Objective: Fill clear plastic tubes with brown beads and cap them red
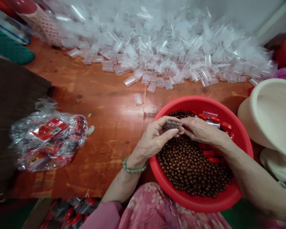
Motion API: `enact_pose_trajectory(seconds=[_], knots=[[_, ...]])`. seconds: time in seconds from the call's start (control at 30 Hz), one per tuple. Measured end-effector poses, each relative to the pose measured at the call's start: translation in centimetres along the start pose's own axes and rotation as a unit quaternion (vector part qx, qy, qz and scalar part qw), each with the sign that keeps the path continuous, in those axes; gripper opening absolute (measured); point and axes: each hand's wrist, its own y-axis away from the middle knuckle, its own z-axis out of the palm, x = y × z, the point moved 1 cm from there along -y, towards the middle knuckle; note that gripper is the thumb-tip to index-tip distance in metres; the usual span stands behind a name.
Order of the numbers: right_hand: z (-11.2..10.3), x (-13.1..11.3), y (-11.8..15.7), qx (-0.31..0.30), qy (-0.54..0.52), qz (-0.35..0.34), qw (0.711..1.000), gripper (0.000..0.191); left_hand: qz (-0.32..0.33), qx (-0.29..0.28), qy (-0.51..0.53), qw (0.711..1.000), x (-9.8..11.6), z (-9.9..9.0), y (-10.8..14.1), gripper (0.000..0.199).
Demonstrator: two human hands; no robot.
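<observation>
My left hand [157, 135], with a green bead bracelet on the wrist, is closed around a small clear plastic container [173, 124]. Its open end faces up toward me. Against that container's right side, my right hand [200, 128] has its fingers curled together; what they pinch, if anything, is hidden. Both hands hover over a red basin [249, 149] holding many small round brown balls [190, 168]. Several red-capped clear containers [214, 154] lie at the basin's right side, partly behind my right forearm.
A large heap of clear plastic sleeves [157, 51] covers the table's back; one loose sleeve [138, 99] lies nearer. At left sits a clear bag of red packages [50, 136] beside a dark box [14, 105]. A cream bucket [271, 117] stands right. Below is a box of red-capped containers [69, 216].
</observation>
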Motion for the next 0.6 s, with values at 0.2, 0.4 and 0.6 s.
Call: enact_pose_trajectory(seconds=[0.2,0.4,0.6], knots=[[-2.8,-0.6,1.7,0.200,-0.340,0.028,0.919,0.029,-0.032,-0.027,0.012,0.999,-0.1,-0.1,0.0,0.027],[-2.2,-1.4,1.9,0.305,-0.501,0.014,0.810,0.031,-0.039,-0.034,0.015,0.999,-0.2,-0.2,0.0,0.027],[-0.9,-2.2,0.5,0.373,-0.505,0.030,0.778,0.053,-0.060,-0.055,0.069,0.994,-0.1,-0.3,0.0,0.026]])
